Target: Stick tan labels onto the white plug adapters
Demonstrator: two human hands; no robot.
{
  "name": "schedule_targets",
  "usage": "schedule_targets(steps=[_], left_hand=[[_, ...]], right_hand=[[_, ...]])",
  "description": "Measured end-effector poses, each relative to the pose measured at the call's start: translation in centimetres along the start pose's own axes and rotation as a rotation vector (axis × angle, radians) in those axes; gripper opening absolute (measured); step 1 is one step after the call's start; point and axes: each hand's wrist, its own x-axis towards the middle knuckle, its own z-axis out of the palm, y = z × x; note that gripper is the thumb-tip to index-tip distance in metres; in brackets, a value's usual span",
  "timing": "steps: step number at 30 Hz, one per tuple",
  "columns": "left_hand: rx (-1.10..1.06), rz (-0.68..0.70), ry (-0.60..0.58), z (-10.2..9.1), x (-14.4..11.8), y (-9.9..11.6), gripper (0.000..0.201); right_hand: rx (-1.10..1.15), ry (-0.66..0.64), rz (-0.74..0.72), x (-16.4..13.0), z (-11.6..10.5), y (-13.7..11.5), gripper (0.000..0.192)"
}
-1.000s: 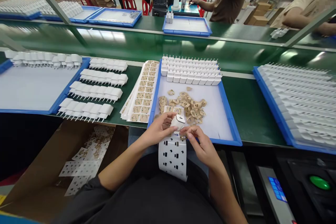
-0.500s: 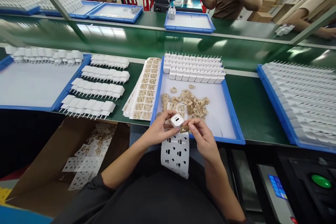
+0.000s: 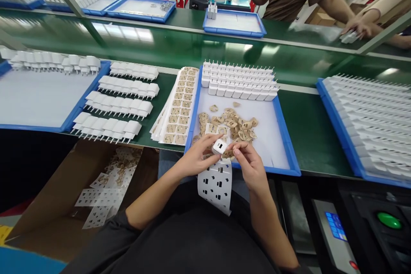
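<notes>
2 hands (image 3: 221, 158), white charger (image 3: 220, 146), blue tray (image 3: 287, 145)

Charger plug (image 3: 220, 146) held between left hand (image 3: 195, 158) and right hand (image 3: 248, 165), at near edge of middle tray (image 3: 282, 137). Punched sheet (image 3: 216, 186) hung below hands, over lap. Plug rows (image 3: 239, 83) set at far end of tray, loose stickers (image 3: 229, 122) heaped nearer. Sticker sheets (image 3: 178, 109) stacked just left of tray; four plug rows (image 3: 117, 100) laid further left, then left tray (image 3: 41, 100). Carton (image 3: 64, 205) placed below bench, spent sheets inside. Right tray (image 3: 369, 115) well apart, right. Conveyor (image 3: 160, 47) run behind.
</notes>
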Motion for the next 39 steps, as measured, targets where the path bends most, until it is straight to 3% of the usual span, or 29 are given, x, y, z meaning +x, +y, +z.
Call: schedule_targets(steps=[7, 14, 31, 39], left_hand=[[-0.013, 0.001, 0.108, 0.2, 0.0, -0.4, 0.04], [-0.044, -0.005, 0.102, 0.2, 0.0, -0.4, 0.039], [-0.061, 0.015, 0.119, 0.4, 0.1, -0.5, 0.036], [-0.062, 0.03, 0.132, 0.5, 0.1, -0.5, 0.036]], right_hand=[[-0.066, 0.118, 0.022, 0.0, 0.3, -0.6, 0.018], [-0.181, 0.144, -0.016, 0.6, 0.8, -0.7, 0.013], [-0.201, 0.17, -0.043, 0.6, 1.4, -0.8, 0.009], [-0.358, 0.257, -0.105, 0.3, 2.2, -0.9, 0.01]])
